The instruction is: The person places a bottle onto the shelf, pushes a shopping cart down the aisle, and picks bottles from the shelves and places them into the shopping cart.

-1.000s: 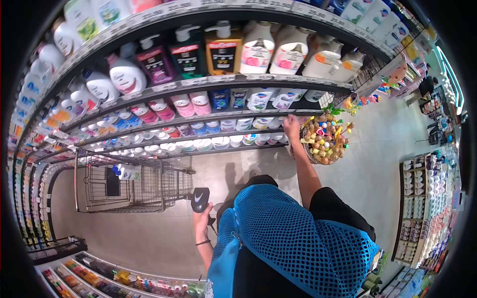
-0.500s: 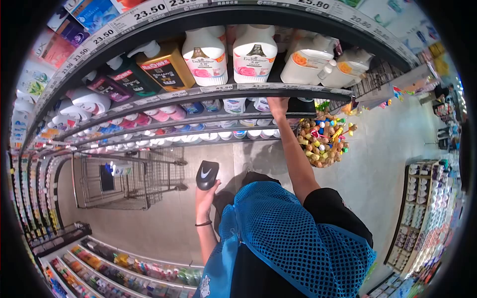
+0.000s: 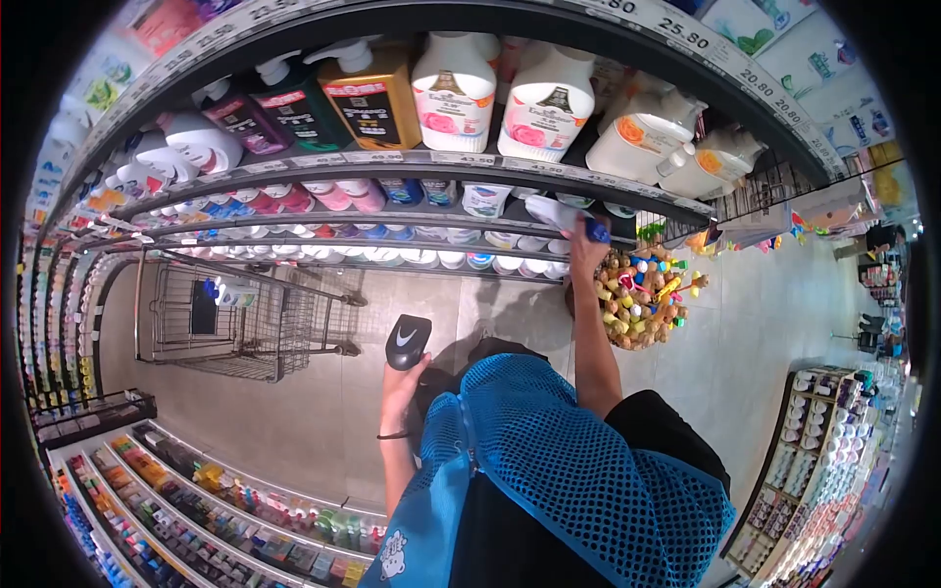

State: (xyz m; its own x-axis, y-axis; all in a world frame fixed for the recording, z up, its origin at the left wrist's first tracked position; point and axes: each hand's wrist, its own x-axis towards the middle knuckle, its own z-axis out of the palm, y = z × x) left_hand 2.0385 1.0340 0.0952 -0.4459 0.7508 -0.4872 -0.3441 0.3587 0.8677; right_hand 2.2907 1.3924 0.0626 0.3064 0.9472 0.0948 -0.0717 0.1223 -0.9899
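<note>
My left hand (image 3: pixel 400 377) is closed around the lower end of a black, rounded object (image 3: pixel 408 341) with a white tick-shaped mark; its kind cannot be made out. It is held over the floor in front of my body. My right hand (image 3: pixel 588 255) grips a white bottle with a blue cap (image 3: pixel 552 213) at the front of a lower shelf. The bottle is tilted, its cap toward my hand, and partly blurred. Beside it on that shelf stands another white bottle (image 3: pixel 484 200).
Above my right hand, a shelf (image 3: pixel 470 159) carries large white pump bottles (image 3: pixel 549 103) and a gold bottle (image 3: pixel 372 103). A basket of small colourful items (image 3: pixel 642 299) stands beside my right forearm. A wire shopping cart (image 3: pixel 230 328) is at left. Stocked shelves (image 3: pixel 245 510) lie behind.
My right hand has come out from under the shelf edge, now holding the white bottle with the blue cap. My left hand keeps the black object. The view has shifted slightly.
</note>
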